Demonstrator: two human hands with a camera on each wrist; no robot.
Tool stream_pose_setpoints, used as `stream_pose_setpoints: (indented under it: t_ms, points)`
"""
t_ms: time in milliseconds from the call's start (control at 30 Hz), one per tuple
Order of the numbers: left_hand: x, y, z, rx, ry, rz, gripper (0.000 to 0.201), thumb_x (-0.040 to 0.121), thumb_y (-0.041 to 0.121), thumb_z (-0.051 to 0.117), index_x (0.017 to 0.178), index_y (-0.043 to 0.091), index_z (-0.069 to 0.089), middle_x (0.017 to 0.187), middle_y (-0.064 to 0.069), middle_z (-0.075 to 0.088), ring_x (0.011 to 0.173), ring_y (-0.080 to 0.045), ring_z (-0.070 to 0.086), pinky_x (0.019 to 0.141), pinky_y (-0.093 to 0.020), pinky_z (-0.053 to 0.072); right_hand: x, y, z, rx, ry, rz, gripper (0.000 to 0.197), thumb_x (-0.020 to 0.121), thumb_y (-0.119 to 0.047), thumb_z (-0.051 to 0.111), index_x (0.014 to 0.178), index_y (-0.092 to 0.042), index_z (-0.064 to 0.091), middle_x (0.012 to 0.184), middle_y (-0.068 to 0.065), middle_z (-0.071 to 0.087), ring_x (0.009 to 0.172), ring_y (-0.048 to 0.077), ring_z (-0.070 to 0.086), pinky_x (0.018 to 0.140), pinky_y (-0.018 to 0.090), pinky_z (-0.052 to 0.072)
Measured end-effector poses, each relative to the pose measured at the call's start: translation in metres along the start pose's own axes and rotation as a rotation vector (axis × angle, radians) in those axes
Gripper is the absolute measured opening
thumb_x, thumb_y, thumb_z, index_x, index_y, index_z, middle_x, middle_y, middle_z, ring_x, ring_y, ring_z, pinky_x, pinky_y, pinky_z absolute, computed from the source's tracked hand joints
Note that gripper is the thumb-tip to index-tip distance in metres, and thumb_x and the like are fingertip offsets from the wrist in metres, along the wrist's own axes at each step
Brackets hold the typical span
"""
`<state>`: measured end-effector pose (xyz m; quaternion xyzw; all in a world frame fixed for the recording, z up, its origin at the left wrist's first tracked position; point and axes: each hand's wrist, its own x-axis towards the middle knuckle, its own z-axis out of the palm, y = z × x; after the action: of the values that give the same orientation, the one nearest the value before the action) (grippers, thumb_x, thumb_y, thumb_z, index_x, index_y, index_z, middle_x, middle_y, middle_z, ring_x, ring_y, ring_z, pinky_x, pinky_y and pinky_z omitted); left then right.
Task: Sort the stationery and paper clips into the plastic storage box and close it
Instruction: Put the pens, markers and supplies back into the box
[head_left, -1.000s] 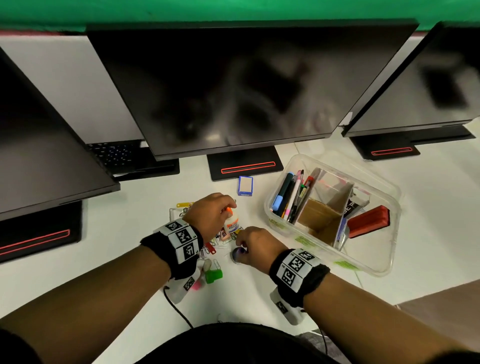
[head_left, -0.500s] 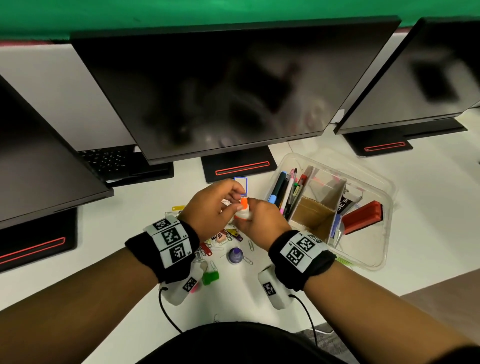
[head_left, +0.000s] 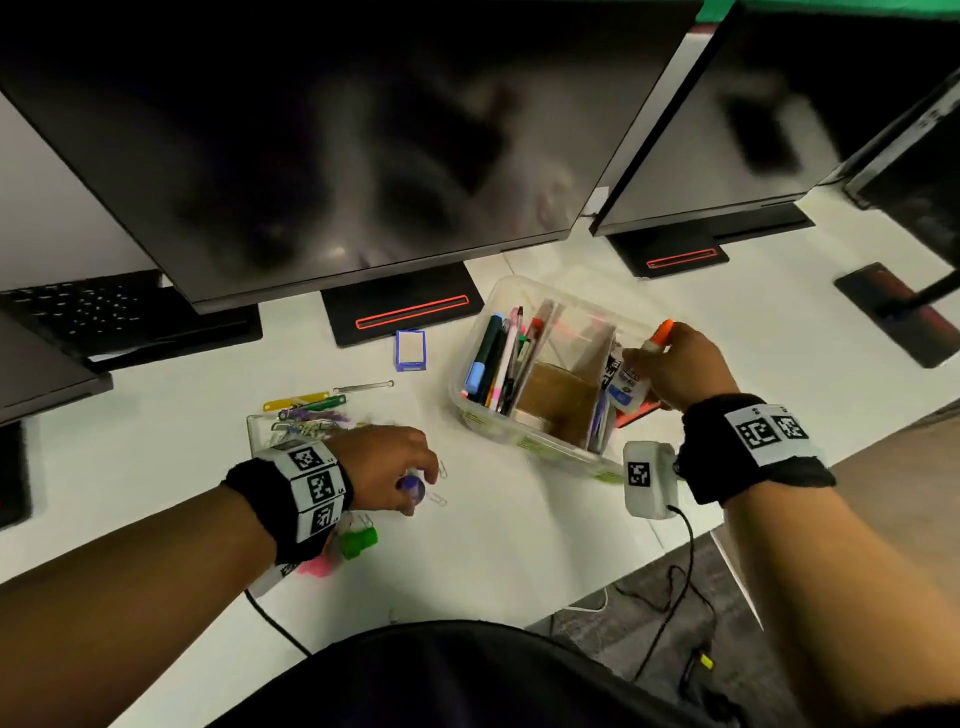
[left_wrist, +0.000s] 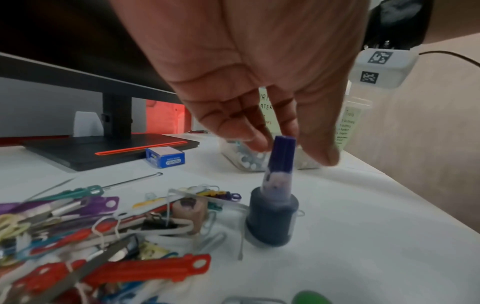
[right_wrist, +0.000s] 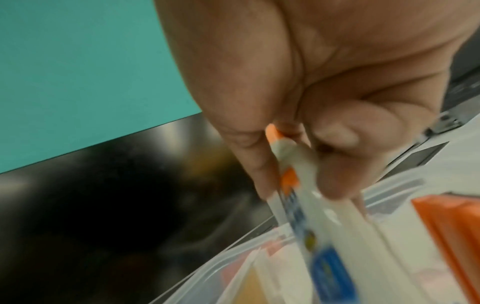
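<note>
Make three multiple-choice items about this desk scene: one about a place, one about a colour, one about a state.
1. Where is the white glue bottle with the orange cap?
A. flat on the white desk
B. in the right hand, over the clear plastic storage box
C. under the monitor

2. What colour is the cap of the small dark ink bottle?
A. purple
B. yellow
C. white

3. What state is the storage box in?
A. shut with a lid
B. upside down
C. open, with pens standing inside

Answers: 1 B, the right hand's fingers grip the glue bottle above the box's right end. 2 A, the left wrist view shows a purple cap below the left hand. 3 C, no lid covers the box in the head view.
</note>
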<state>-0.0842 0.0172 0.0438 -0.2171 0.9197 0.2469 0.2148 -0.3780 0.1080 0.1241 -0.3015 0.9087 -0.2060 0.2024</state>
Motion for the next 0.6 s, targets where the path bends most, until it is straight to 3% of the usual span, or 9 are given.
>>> stream_pose_setpoints:
  t_ms: [67, 133, 300, 467, 600]
  points:
    - [0.004, 0.003, 0.001, 0.005, -0.004, 0.014, 0.025, 0.083, 0.029, 0.059, 0.108, 0.031, 0.063, 0.113, 0.008, 0.058, 0.107, -0.014, 0.055, 0.090, -0.027, 0.045, 0.002, 0.006, -0.007, -0.093, -0.053, 0.072, 0.017, 0.082, -0.022, 0.066, 0.079, -0.010, 0.055, 0.082, 0.014, 0.068, 0.075, 0.033, 0.069, 0.067, 0.039, 0.058]
    - [0.004, 0.005, 0.002, -0.002, -0.005, 0.001, 0.019, 0.083, 0.026, 0.054, 0.098, 0.029, 0.066, 0.106, 0.008, 0.060, 0.102, -0.014, 0.057, 0.086, -0.030, 0.047, 0.002, 0.008, -0.009, -0.170, -0.106, 0.135, 0.014, 0.080, -0.018, 0.068, 0.076, -0.007, 0.060, 0.070, 0.011, 0.068, 0.067, 0.029, 0.071, 0.060, 0.032, 0.057]
    - [0.002, 0.010, -0.005, -0.038, 0.025, -0.011, 0.020, 0.087, 0.025, 0.053, 0.103, 0.025, 0.065, 0.110, 0.006, 0.059, 0.104, -0.015, 0.055, 0.089, -0.029, 0.046, 0.005, 0.013, 0.003, -0.239, -0.233, 0.259, 0.021, 0.076, -0.015, 0.075, 0.090, -0.001, 0.068, 0.090, 0.018, 0.073, 0.084, 0.032, 0.072, 0.083, 0.044, 0.058]
    - [-0.004, 0.025, -0.027, -0.100, 0.230, 0.055, 0.018, 0.090, 0.025, 0.054, 0.104, 0.024, 0.066, 0.110, 0.008, 0.059, 0.098, -0.007, 0.053, 0.084, -0.020, 0.041, 0.014, 0.017, 0.009, -0.214, -0.309, 0.252, 0.037, 0.072, -0.014, 0.077, 0.105, 0.001, 0.067, 0.098, 0.017, 0.069, 0.092, 0.031, 0.066, 0.091, 0.041, 0.054]
    - [-0.010, 0.048, -0.049, -0.203, 0.525, 0.154, 0.010, 0.087, 0.022, 0.061, 0.093, 0.021, 0.068, 0.091, 0.010, 0.058, 0.079, 0.003, 0.049, 0.073, -0.010, 0.036, 0.018, 0.017, 0.011, -0.281, -0.301, 0.217, 0.044, 0.073, -0.019, 0.076, 0.111, 0.000, 0.064, 0.081, 0.013, 0.064, 0.066, 0.026, 0.055, 0.068, 0.030, 0.051]
